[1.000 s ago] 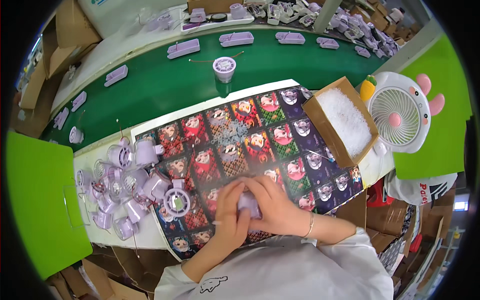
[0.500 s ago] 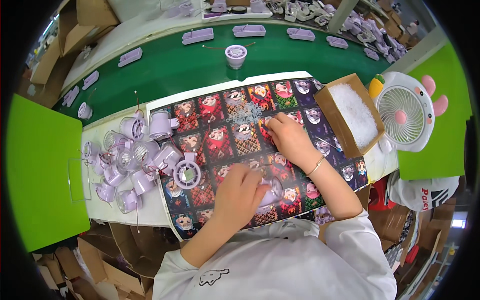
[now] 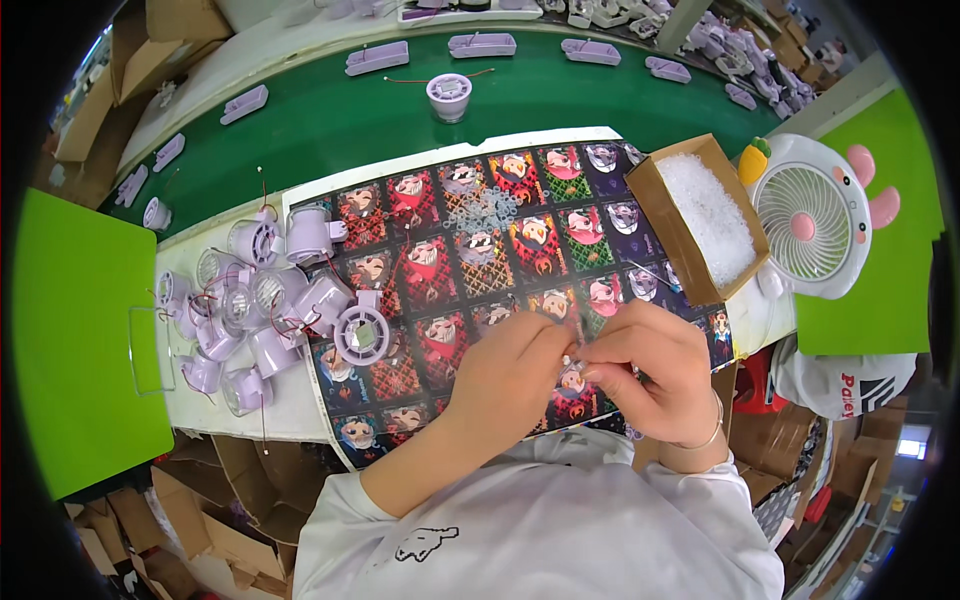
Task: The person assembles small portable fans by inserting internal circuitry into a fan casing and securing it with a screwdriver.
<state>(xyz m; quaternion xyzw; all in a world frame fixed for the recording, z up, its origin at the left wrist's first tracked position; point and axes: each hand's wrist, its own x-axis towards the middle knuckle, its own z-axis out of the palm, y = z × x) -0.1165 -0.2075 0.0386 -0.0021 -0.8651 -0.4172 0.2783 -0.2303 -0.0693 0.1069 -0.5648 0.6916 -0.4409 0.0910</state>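
Note:
My left hand [image 3: 515,375] and my right hand [image 3: 655,375] meet low over the picture-printed mat [image 3: 425,265], fingertips nearly touching. Both are closed in a pinch. A tiny whitish piece shows between the fingertips, too small to name. Whatever sits inside my left fist is hidden by its fingers. Beyond the hands, a loose heap of small clear rings [image 3: 483,210] lies on the mat. Left of the hands, a lavender round housing [image 3: 362,335] with a spoked face rests at the mat's edge, beside a pile of lavender cup-shaped housings [image 3: 272,290] with clear covers and thin wires.
An open cardboard box [image 3: 708,220] of small clear pieces stands at the right, beside a white rabbit-eared fan [image 3: 810,220]. Across the back runs a green conveyor belt [image 3: 330,120] carrying lavender trays [image 3: 482,45] and a wired lavender cup [image 3: 449,97]. Bright green panels [image 3: 85,340] flank the table.
My right hand has come back from the clear rings to meet my left hand. My left hand has shifted right and upward; the clear-and-lavender cup seen under it no longer shows.

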